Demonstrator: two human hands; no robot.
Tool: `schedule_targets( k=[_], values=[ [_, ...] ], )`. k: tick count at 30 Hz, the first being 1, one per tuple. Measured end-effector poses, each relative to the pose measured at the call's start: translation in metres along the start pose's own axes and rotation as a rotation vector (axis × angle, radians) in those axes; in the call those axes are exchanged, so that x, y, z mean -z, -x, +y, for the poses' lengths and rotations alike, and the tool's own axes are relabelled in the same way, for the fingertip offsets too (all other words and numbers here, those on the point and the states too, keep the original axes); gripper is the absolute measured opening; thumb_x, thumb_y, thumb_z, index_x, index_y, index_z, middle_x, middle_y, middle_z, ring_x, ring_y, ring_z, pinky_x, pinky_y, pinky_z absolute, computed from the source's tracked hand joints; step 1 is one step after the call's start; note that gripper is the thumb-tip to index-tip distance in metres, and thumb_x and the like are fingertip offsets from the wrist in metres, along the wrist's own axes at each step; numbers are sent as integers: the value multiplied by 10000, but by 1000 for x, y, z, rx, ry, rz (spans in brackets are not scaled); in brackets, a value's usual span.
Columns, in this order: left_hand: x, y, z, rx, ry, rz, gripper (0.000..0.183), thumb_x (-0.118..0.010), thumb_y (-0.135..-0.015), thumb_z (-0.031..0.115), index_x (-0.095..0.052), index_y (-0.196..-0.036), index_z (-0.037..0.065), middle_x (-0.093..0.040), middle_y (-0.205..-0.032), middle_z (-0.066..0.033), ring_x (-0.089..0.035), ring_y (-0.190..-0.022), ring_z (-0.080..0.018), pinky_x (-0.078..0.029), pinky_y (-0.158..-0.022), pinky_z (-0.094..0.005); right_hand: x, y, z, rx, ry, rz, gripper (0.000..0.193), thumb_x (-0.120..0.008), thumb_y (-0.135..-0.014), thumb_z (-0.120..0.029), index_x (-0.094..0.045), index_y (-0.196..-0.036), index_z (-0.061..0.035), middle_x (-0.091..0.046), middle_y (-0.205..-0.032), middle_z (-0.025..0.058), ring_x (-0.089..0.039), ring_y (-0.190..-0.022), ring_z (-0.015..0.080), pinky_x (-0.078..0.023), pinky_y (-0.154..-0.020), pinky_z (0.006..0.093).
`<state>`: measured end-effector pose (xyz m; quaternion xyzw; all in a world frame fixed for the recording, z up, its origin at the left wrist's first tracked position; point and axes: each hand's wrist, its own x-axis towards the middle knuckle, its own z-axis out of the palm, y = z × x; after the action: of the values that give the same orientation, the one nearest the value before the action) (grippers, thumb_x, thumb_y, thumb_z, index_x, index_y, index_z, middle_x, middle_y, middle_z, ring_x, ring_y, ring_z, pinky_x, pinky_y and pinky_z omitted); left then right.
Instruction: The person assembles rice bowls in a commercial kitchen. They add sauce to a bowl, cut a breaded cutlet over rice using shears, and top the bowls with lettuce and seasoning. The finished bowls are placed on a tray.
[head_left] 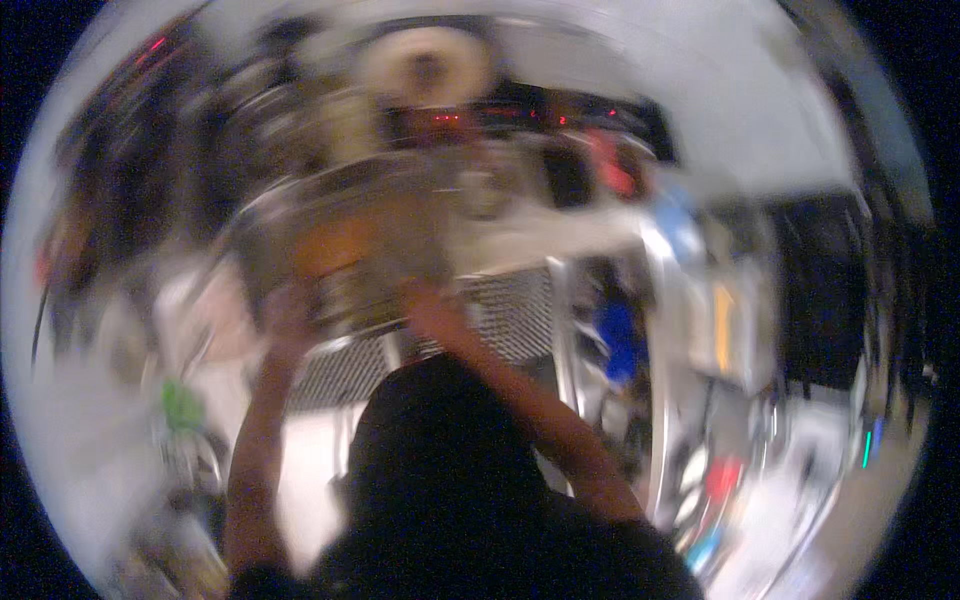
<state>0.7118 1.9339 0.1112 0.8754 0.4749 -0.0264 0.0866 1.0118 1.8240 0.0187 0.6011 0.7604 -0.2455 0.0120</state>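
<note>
Strong motion blur smears the whole head view. A wide grey-brown tray-like thing [395, 225] lies in front of me, with an orange patch [335, 240] on or in it. My left hand [290, 315] is at its near left edge. At its near edge, farther right, is my right hand [428, 305]. Both hands appear to touch it, but the fingers are too smeared to show a grip. What the orange patch is cannot be made out.
Perforated metal panels [510, 312] lie below and beside my hands. A pale round thing [425, 65] is at the back, near small red lights. To the right are metal-edged shelves or trays with a blue item [618, 335]. A green item [183, 405] is at left.
</note>
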Motion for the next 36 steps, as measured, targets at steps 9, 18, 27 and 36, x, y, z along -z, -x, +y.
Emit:
schedule_targets(
  k=[9, 18, 27, 36],
  values=[
    [40, -43, 0, 10, 230, -294, 335, -662, -926, 249, -599, -1203, 72, -650, -1111, -153, -648, -999, -321, -534, -841, -485, 74, -50, -19, -452, -819, 325, 303, -549, -975, -188, -624, -1185, 16, -624, -1083, 211, -595, -975, 336, -468, -865, 479],
    [102, 102, -26, 583, 1203, -740, 371, -637, -982, 263, -554, -1300, 89, -627, -1122, -139, -646, -993, -266, -552, -835, -478, 74, -61, -60, -277, -854, 189, 285, -575, -974, -246, -685, -1035, 9, -651, -879, 137, -596, -776, 256, -477, -711, 423],
    [78, 98, 64, 402, 2096, -606, 203, -592, -1042, 269, -475, -1040, 103, -671, -951, -121, -687, -879, -223, -575, -744, -338, 142, -5, -38, -270, -804, -64, 371, -605, -963, -326, -718, -821, -3, -638, -668, 70, -575, -574, 172, -458, -557, 358],
    [58, 54, 72, 245, 2274, -329, 160, -624, -991, 207, -519, -948, 94, -622, -807, -114, -649, -687, -234, -547, -609, -379, 169, -5, -37, -311, -770, -127, 400, -577, -985, -331, -708, -803, 0, -621, -635, 62, -565, -553, 164, -450, -547, 349]
  ],
)
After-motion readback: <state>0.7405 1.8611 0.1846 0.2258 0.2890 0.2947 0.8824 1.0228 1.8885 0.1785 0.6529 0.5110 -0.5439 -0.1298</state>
